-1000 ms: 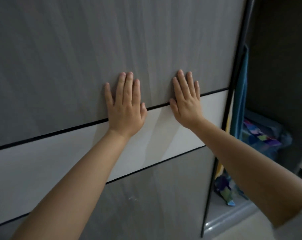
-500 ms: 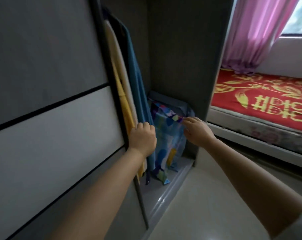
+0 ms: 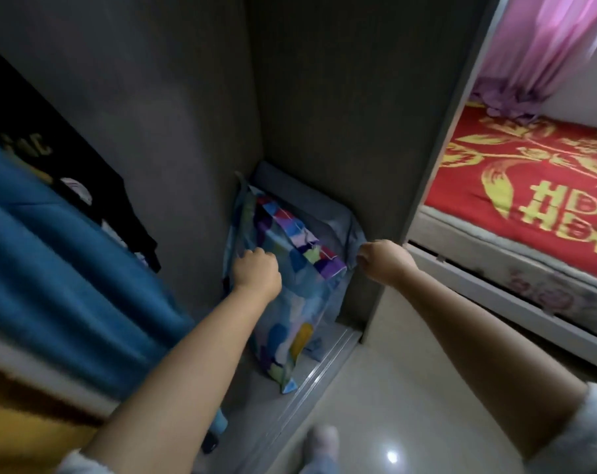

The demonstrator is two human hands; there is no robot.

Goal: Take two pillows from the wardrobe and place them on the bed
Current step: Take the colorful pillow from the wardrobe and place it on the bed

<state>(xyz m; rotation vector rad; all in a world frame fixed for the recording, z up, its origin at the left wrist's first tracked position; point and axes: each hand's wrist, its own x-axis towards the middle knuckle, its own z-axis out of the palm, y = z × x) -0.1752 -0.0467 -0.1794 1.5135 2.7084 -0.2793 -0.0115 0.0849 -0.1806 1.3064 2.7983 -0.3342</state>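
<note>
A pillow in a blue cover with coloured patches (image 3: 290, 313) stands on edge on the wardrobe floor (image 3: 266, 401). Behind it leans a second, grey-blue pillow (image 3: 327, 213). My left hand (image 3: 256, 271) is closed on the left edge of the patterned pillow. My right hand (image 3: 382, 258) is closed on the right corner, where the grey-blue cover's fabric bunches; which pillow it grips I cannot tell. The bed (image 3: 536, 186), covered in red with gold motifs, lies to the right beyond the wardrobe's side panel (image 3: 375, 131).
Hanging clothes fill the left: a blue garment (image 3: 67, 268), a black one (image 3: 33, 131) and a yellow one (image 3: 13, 429). A pink curtain (image 3: 536, 53) hangs over the bed's far end. Pale tiled floor (image 3: 410, 405) lies between wardrobe and bed; a foot (image 3: 319, 446) shows at the bottom.
A second ago both palms were flat on the sliding door. The door has slid left, and both hands have reached into the wardrobe and closed on the pillows.
</note>
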